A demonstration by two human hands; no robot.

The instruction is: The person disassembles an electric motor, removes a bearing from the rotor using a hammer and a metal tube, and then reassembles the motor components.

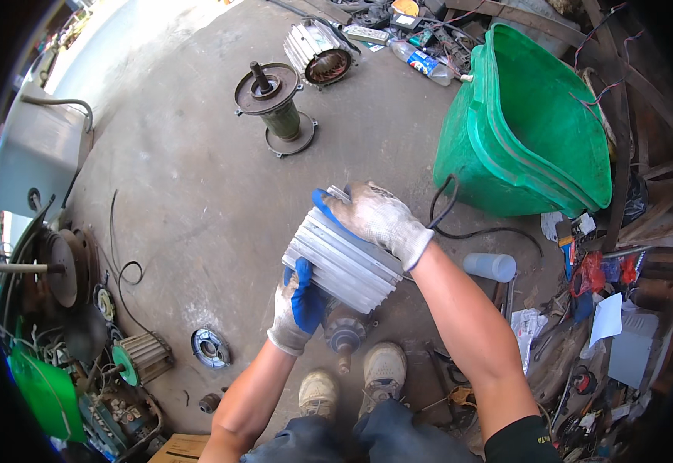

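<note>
A silver, finned motor housing (pixel 344 258) is held tilted between my two gloved hands above the floor. My left hand (pixel 298 309), in a white glove with blue palm, grips its lower left side, fingers closed on the fins. Across the upper right edge lies my right hand (pixel 375 220), likewise gloved and closed round the housing. What is inside the housing is hidden from view. Just below it, a motor rotor with a shaft (pixel 344 332) lies near my shoes, partly covered by the housing.
Farther off, a rotor with round end flanges (pixel 281 116) stands upright, near another finned housing (pixel 317 54) showing windings. A green bin (pixel 467 147) stands at right, with a black cable (pixel 490 230) below it. A metal ring (pixel 210 349) and a green-ended motor (pixel 139 359) lie at left.
</note>
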